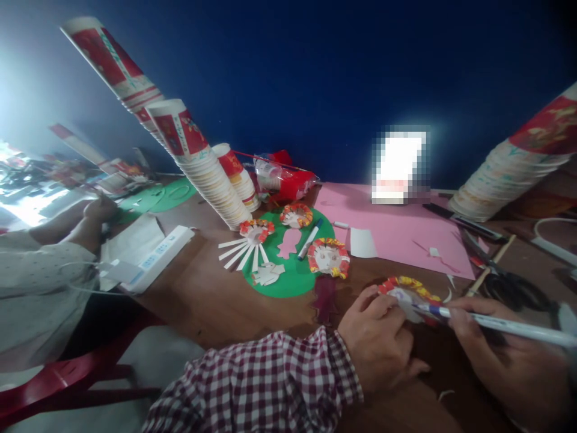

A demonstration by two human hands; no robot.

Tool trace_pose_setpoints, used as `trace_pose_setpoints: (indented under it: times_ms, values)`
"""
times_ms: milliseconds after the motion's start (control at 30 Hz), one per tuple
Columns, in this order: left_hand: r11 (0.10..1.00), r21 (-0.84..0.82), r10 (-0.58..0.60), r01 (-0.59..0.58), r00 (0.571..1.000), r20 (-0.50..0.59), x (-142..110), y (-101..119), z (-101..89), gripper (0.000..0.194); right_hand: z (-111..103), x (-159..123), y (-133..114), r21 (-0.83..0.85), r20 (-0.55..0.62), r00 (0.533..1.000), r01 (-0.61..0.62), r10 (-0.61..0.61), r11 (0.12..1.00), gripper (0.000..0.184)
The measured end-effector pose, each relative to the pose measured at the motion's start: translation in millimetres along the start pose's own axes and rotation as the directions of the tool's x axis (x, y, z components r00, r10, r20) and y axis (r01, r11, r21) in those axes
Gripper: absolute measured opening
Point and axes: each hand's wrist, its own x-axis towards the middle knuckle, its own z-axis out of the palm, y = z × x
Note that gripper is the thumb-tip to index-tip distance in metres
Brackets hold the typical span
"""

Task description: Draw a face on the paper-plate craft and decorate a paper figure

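My left hand (378, 340) has its fingers bent over the left edge of a round paper lion-like craft (417, 285) with a red and yellow ruffled rim, steadying it on the table. In my right hand (509, 355) is a white marker pen (514, 325), its purple tip touching the white middle of that craft. Purple marks show there, partly hidden by my fingers. To the left lies a similar craft (329, 258) with a drawn face. A dark red paper cutout (325, 299) lies beside my left cuff.
A green paper sheet (274, 285) bears more ruffled crafts, a pink cutout (290, 242) and another marker (311, 239). Pink paper (396, 225), black scissors (514, 288) and tall cup stacks (202, 174) stand or lie around. At left are a power strip (157, 258) and another person's arm (72, 231).
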Motion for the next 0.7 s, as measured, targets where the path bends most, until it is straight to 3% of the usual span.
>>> trace_pose_setpoints:
  times_ms: [233, 700]
  values:
    - [0.999, -0.024, -0.032, 0.032, 0.999, -0.034, 1, 2, 9.1, 0.047, 1, 1, -1, 0.011, -0.007, 1.000, 0.012, -0.012, 1.000, 0.021]
    - [0.999, -0.031, -0.034, 0.032, 0.998, -0.050, 0, 4, 10.1, 0.046, -1, 3, -5, 0.008, 0.003, 0.999, 0.052, -0.052, 0.999, 0.017]
